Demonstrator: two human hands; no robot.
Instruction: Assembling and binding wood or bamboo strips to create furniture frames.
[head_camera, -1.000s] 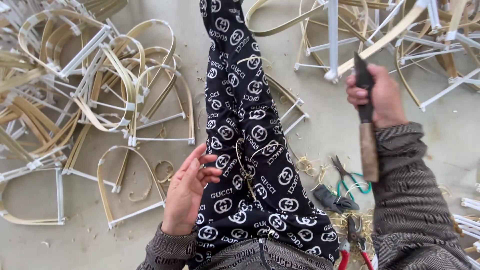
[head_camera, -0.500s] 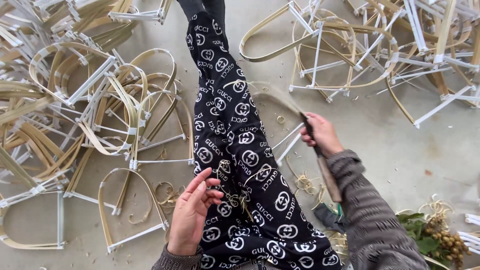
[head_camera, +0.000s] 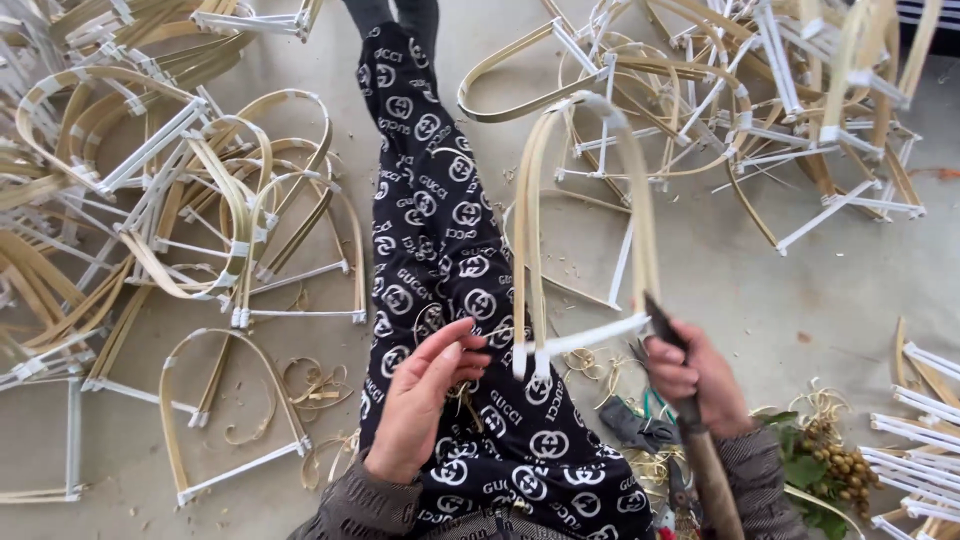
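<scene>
While the right hand (head_camera: 700, 385) kept its grip clamped on a dark-bladed, wooden-handled knife (head_camera: 690, 430), the arched bamboo-strip frame with white crossbars (head_camera: 580, 230) hung hooked over the blade tip, probably for lifting; left hand (head_camera: 420, 400) lay open-fingered on the patterned black trouser leg (head_camera: 440, 240), gripping nothing.

Single head view, looking steeply down, close over lap and floor (head_camera: 800, 300).

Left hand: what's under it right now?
The left hand rests on the patterned trouser leg, thin curled shavings at its fingertips. Anything beneath the palm is covered.
</scene>
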